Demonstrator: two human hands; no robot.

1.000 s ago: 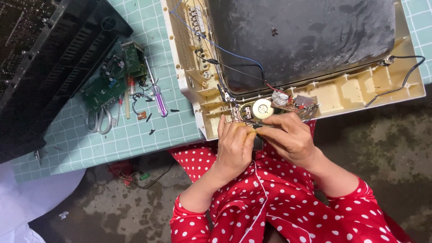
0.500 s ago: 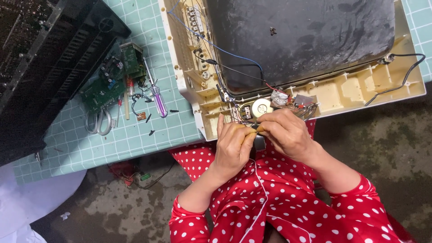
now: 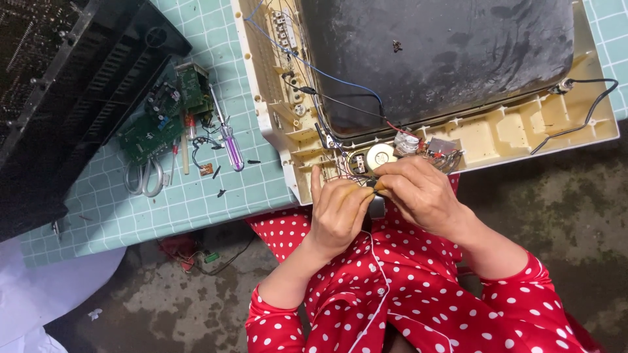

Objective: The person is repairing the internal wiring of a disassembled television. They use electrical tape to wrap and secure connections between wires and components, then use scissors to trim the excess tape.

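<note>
left hand [image 3: 339, 208] and right hand [image 3: 418, 193] pinched together on a small dark part [image 3: 377, 204] | at the cream casing [image 3: 281, 140] near edge; below the round speaker [image 3: 380, 155] | best: steady grip; thin wires slack

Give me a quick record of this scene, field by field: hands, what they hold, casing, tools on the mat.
left hand: pinching a small dark part at the casing edge
right hand: fingers meet the left at the same part
casing: cream, open, wires and round speaker exposed
mat: green grid, with screwdriver, scissors, circuit boards
</note>
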